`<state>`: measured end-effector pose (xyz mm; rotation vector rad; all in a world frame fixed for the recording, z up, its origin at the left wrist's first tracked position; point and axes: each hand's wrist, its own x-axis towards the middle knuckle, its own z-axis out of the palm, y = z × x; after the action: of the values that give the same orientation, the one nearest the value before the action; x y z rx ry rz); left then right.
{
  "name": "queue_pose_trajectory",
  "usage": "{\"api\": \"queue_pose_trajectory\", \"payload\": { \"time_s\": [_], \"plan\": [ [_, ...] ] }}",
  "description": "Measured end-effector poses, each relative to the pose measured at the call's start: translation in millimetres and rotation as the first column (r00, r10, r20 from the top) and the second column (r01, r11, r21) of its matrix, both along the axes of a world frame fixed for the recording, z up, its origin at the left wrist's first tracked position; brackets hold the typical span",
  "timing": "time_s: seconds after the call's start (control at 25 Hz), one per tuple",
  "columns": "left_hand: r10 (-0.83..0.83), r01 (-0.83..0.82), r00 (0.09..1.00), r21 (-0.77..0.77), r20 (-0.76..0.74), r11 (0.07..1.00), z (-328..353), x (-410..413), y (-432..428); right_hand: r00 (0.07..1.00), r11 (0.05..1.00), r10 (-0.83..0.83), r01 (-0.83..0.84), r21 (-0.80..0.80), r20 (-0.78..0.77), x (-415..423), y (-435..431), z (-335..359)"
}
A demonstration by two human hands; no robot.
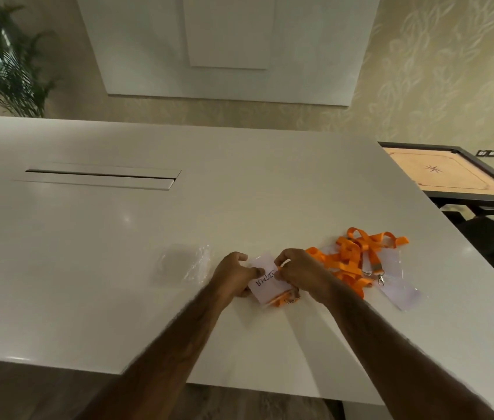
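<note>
Item under work: a white name card (265,281) with a handwritten word on it, held just above the desk (118,253) near its front edge, right of centre. The writing faces away from the person, so it reads upside down in the head view. The left grip (233,275) pinches the card's left edge between thumb and curled fingers. The right grip (298,269) is closed on the opposite edge, fingers curled over the top. Judgement: gripping both edges keeps the thin card flat and steady, probably for fitting to a holder or strap. An orange strap end (282,300) shows directly beneath the card's near corner; whether it is already attached cannot be determined. Just right of the right grip lies a tangled pile of orange lanyards (351,259) with a metal clip (379,278), and beside it a clear badge holder (400,291), apparently stock kept within reach. Left of the left grip, apart from it, sits a stack of clear plastic sleeves (183,262). Off the desk's right side stands a carrom board (448,174).
</note>
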<state>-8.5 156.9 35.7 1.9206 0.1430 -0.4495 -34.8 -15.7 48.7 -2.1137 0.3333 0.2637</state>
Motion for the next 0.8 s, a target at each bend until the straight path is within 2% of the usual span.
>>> {"api": "queue_pose_trajectory", "payload": {
  "time_s": [0.08, 0.12, 0.2, 0.28, 0.36, 0.48, 0.6, 0.64, 0.72, 0.8],
  "plan": [
    [-0.106, 0.068, 0.974, 0.191, 0.200, 0.979, 2.4, 7.4, 4.4, 0.985, 0.980, 0.170, -0.169, -0.103, 0.000, 6.1, -4.3, 8.2],
    [-0.182, 0.136, 0.953, 0.198, 0.240, 0.971, 6.1, 11.9, 7.3, 0.960, 0.939, 0.280, -0.273, -0.209, 0.005, 10.7, -6.3, 13.5],
    [-0.335, 0.332, 0.930, 0.045, 0.152, 0.942, 18.3, 19.7, 13.6, 0.894, 0.841, 0.447, -0.428, -0.332, -0.021, 19.2, -6.8, 26.6],
    [-0.447, 0.449, 0.894, -0.049, 0.040, 0.892, 26.0, 22.8, 19.9, 0.852, 0.816, 0.520, -0.515, -0.263, -0.058, 27.7, -5.9, 39.9],
    [-0.477, 0.471, 0.878, -0.109, -0.035, 0.876, 24.9, 22.5, 23.6, 0.824, 0.804, 0.559, -0.566, -0.182, -0.090, 35.2, -4.0, 49.6],
    [-0.394, 0.375, 0.917, -0.200, -0.061, 0.905, 18.6, 15.2, 22.2, 0.821, 0.802, 0.562, -0.571, -0.177, -0.099, 44.3, -1.6, 52.6],
    [-0.222, 0.199, 0.974, -0.278, -0.052, 0.940, 13.2, 7.4, 20.5, 0.870, 0.859, 0.492, -0.488, -0.157, -0.011, 48.7, -8.0, 43.9],
    [-0.167, 0.141, 0.984, -0.307, -0.060, 0.941, 11.6, 5.3, 20.2, 0.893, 0.889, 0.450, -0.446, -0.106, 0.014, 48.8, -13.0, 39.9],
    [-0.071, 0.038, 0.994, -0.342, -0.086, 0.939, 7.7, 0.9, 18.1, 0.937, 0.927, 0.350, -0.345, 0.146, -0.009, 45.4, -22.8, 30.8],
    [0.030, -0.069, 0.993, -0.360, -0.114, 0.930, 4.4, -5.7, 11.9, 0.952, 0.874, 0.301, -0.249, 0.417, -0.063, 38.3, -30.4, 20.0]
  ]
}}
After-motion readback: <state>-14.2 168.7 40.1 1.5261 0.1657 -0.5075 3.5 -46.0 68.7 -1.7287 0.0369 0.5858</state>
